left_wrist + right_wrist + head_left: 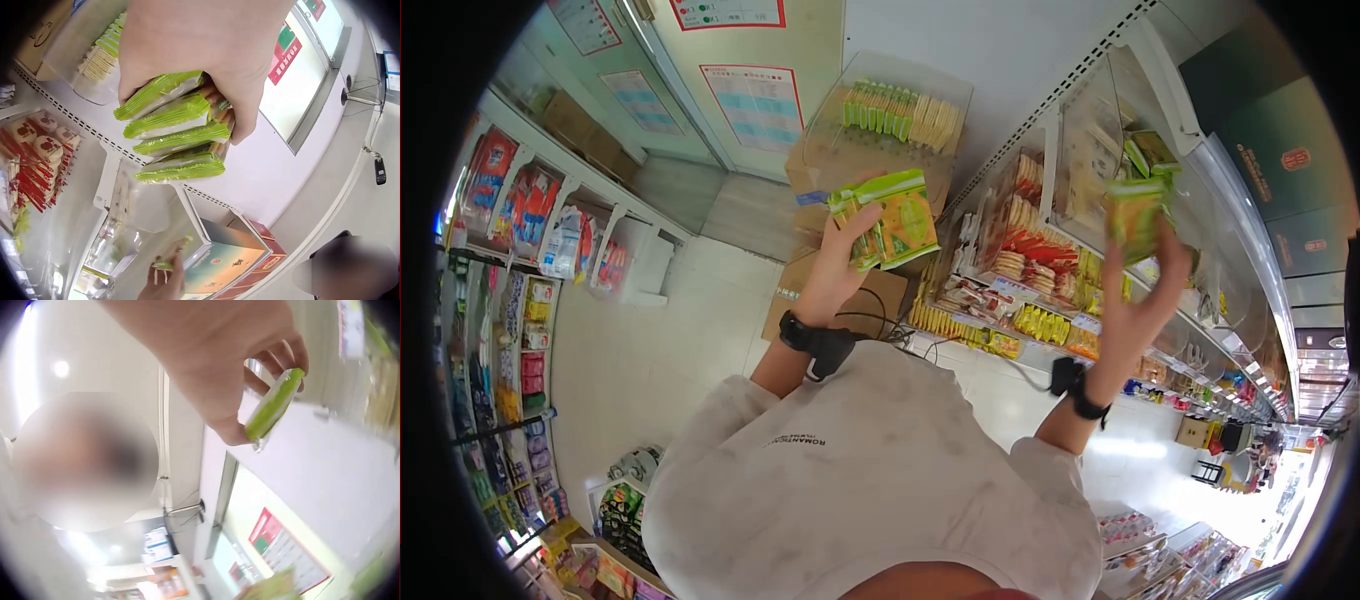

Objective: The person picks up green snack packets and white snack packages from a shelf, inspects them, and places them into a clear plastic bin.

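Several green-and-yellow snack packets [908, 222] are gripped in my left hand [837, 262]; the left wrist view has the packets [181, 128] stacked side by side between thumb and fingers of the left hand [194, 44]. On the right, my right hand [1138, 310] pinches a green packet [1136, 215], blurred in the head view, near the clear shelf bin. In the right wrist view one packet [275, 405] is held at its edges by the thumb and fingertips of the right hand [219, 362]. More green packets [1150, 150] lie in the bin just beyond it.
A clear bin [825, 140] holding rows of similar packets stands on cardboard boxes by the wall. Shelves of packaged snacks [1040, 262] run along the right, with gift boxes [1285, 160] above. Stocked racks [535, 350] stand at the left, and a door with posters [755, 105] is ahead.
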{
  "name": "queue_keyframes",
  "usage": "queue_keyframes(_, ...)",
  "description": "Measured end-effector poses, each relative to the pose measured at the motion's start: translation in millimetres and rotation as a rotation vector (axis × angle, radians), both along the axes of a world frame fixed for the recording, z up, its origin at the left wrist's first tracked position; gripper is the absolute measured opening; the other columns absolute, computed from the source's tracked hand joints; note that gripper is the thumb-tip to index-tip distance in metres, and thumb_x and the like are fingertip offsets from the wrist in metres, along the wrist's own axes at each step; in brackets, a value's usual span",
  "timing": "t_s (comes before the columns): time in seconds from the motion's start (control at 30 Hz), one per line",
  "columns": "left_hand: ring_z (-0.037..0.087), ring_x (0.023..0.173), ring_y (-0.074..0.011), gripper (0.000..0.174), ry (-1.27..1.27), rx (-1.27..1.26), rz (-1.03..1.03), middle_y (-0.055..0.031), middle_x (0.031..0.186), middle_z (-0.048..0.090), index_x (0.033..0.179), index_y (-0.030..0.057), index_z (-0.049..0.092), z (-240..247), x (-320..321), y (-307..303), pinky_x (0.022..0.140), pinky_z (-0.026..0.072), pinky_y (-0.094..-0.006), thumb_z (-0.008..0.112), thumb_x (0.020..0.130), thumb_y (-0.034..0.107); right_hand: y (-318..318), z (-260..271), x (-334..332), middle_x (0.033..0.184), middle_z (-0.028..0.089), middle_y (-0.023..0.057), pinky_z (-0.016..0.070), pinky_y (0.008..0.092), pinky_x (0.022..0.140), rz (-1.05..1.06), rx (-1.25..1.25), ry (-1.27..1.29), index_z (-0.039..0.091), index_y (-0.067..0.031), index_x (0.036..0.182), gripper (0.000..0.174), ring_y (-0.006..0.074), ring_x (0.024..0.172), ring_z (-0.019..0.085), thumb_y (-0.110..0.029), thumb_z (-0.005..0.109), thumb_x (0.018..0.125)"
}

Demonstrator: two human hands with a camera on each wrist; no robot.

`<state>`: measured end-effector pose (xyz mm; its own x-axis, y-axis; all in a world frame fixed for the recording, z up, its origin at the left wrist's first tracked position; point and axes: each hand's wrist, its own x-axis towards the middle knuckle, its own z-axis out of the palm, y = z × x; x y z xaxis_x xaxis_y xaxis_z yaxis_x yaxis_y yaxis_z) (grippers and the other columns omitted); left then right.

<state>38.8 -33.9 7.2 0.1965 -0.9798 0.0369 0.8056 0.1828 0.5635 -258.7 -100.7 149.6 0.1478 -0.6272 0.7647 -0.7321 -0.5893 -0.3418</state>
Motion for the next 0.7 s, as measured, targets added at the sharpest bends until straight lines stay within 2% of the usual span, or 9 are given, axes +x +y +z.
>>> queue_keyframes(0.03, 0.059, 0.127, -0.0222, 0.054, -0.024, -0.007, 0.007, -0.0118, 0.139, 0.057, 0.148, 0.0040, 0.044, 2, -1, -2, 0.106, 0.0507, -0.0381, 0.064, 0.098, 0.012, 17, -8, 12, 0.122, 0.064, 0.0160, 0.0511, 0.0410, 0.094, 0.131, 0.048, -0.062, 0.063, -0.0011, 0.127, 0.055, 0.0287, 0.110, 0.063, -0.016, 0.084, 0.078)
queue_keyframes(0.1, 0.058, 0.127, -0.0221, 0.055, -0.072, -0.028, -0.007, -0.0120, 0.140, 0.057, 0.149, 0.0047, 0.043, 5, -9, -4, 0.106, 0.0506, -0.0377, 0.064, 0.098, 0.011, 37, -27, 34, 0.117, 0.064, 0.0159, 0.0512, 0.0394, 0.094, 0.391, 0.330, -0.132, 0.061, 0.0004, 0.127, 0.055, 0.0276, 0.108, 0.063, -0.012, 0.083, 0.078)
queue_keyframes(0.17, 0.057, 0.129, -0.0218, 0.056, -0.110, -0.038, -0.013, -0.0118, 0.140, 0.056, 0.149, 0.0050, 0.042, 15, -22, -4, 0.106, 0.0503, -0.0374, 0.064, 0.098, 0.011, 42, -39, 70, 0.114, 0.063, 0.0154, 0.0514, 0.0394, 0.093, 0.481, 0.420, -0.271, 0.060, 0.0004, 0.128, 0.057, 0.0285, 0.105, 0.063, -0.012, 0.083, 0.078)
queue_keyframes(0.27, 0.055, 0.131, -0.0213, 0.057, -0.120, -0.080, -0.030, -0.0115, 0.141, 0.055, 0.150, 0.0052, 0.040, 18, -37, -9, 0.106, 0.0499, -0.0371, 0.063, 0.099, 0.011, 34, -58, 94, 0.116, 0.060, 0.0155, 0.0516, 0.0401, 0.092, 0.439, 0.419, -0.279, 0.058, 0.0007, 0.131, 0.062, 0.0291, 0.105, 0.062, -0.014, 0.085, 0.078)
queue_keyframes(0.37, 0.055, 0.130, -0.0213, 0.056, -0.077, -0.082, -0.036, -0.0114, 0.141, 0.055, 0.150, 0.0050, 0.040, 17, -43, -12, 0.105, 0.0503, -0.0372, 0.063, 0.100, 0.013, 40, -63, 99, 0.117, 0.058, 0.0153, 0.0527, 0.0382, 0.094, 0.442, 0.377, -0.246, 0.058, 0.0002, 0.132, 0.058, 0.0271, 0.112, 0.062, -0.013, 0.084, 0.082)
queue_keyframes(0.47, 0.058, 0.125, -0.0202, 0.052, -0.068, -0.043, 0.007, -0.0105, 0.138, 0.057, 0.147, 0.0040, 0.043, 8, -44, -13, 0.102, 0.0519, -0.0363, 0.062, 0.101, 0.015, 24, -87, 94, 0.124, 0.058, 0.0147, 0.0529, 0.0362, 0.098, 0.577, 0.596, -0.501, 0.052, 0.0003, 0.141, 0.061, 0.0244, 0.121, 0.060, -0.014, 0.080, 0.089)
queue_keyframes(0.57, 0.062, 0.118, -0.0177, 0.045, -0.043, 0.002, -0.047, -0.0082, 0.132, 0.061, 0.141, 0.0027, 0.048, -5, -42, -8, 0.098, 0.0534, -0.0345, 0.063, 0.102, 0.017, 25, -85, 96, 0.136, 0.056, 0.0128, 0.0519, 0.0360, 0.103, 0.639, 0.910, -0.750, 0.043, -0.0009, 0.149, 0.062, 0.0220, 0.127, 0.057, -0.022, 0.071, 0.098)
queue_keyframes(0.67, 0.065, 0.110, -0.0134, 0.037, -0.085, 0.018, -0.034, -0.0053, 0.124, 0.065, 0.133, 0.0018, 0.054, -2, -41, -9, 0.094, 0.0536, -0.0313, 0.065, 0.102, 0.019, 26, -90, 92, 0.144, 0.053, 0.0111, 0.0514, 0.0374, 0.104, 0.844, 1.306, -0.903, 0.036, -0.0016, 0.154, 0.067, 0.0200, 0.129, 0.056, -0.034, 0.064, 0.103)
queue_keyframes(0.7, 0.065, 0.110, -0.0130, 0.038, -0.130, 0.034, -0.016, -0.0055, 0.125, 0.065, 0.132, 0.0017, 0.054, -3, -40, -9, 0.094, 0.0531, -0.0304, 0.066, 0.101, 0.020, 27, -94, 93, 0.141, 0.056, 0.0093, 0.0507, 0.0371, 0.104, 0.828, 1.274, -0.869, 0.042, -0.0027, 0.151, 0.061, 0.0175, 0.129, 0.056, -0.039, 0.059, 0.105)
